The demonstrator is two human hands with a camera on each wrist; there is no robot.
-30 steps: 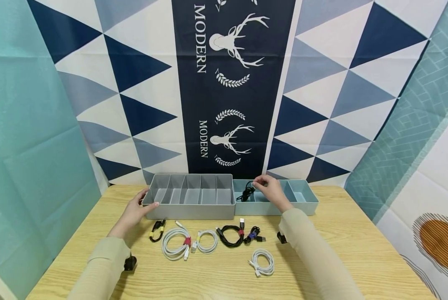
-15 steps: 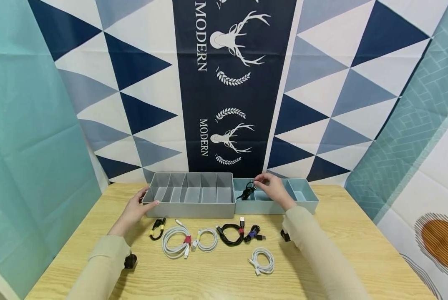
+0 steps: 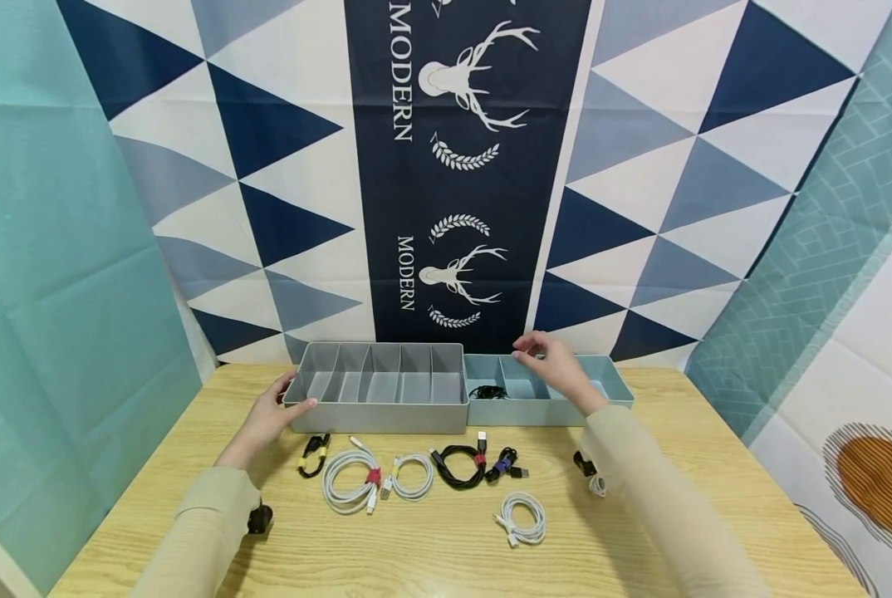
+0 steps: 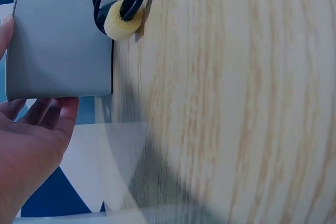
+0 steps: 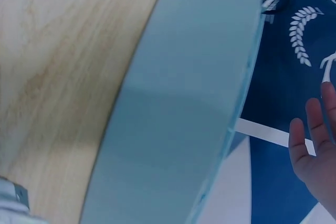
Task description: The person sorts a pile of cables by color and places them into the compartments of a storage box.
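Inside the leftmost compartment of the pale blue plastic divided tray (image 3: 610, 397) lies the small coiled black cable (image 3: 487, 391), free of any grip. Just above the middle of that tray hovers the right hand (image 3: 554, 365), fingers straight and relaxed, holding nothing; the right wrist view shows the same loose, spread fingers (image 5: 310, 129) beyond the tray's blue outer wall. A second ago this hand pinched the black cable over the compartment; now the cable rests on the tray floor and the hand has drawn off to the right.

Touching the blue tray on its left stands the larger grey plastic tray with slanted dividers (image 3: 383, 419). The left hand (image 3: 272, 413) rests against its left end, thumb on the front corner and fingers flat along the side wall, unchanged from the earlier frames; its fingers press rather than curl.

On the light wooden bench (image 3: 431, 556) in front of the trays lies a row of bundled cables: a short black cable with a yellow tie (image 3: 313, 457), a large white coil with a red tie (image 3: 350, 486), a smaller white coil (image 3: 412, 480), a black coil with a red tie (image 3: 458, 468), a small black cable with a blue tie (image 3: 507, 467), and nearer the person a loose white coil (image 3: 522, 521). None blocks either hand.
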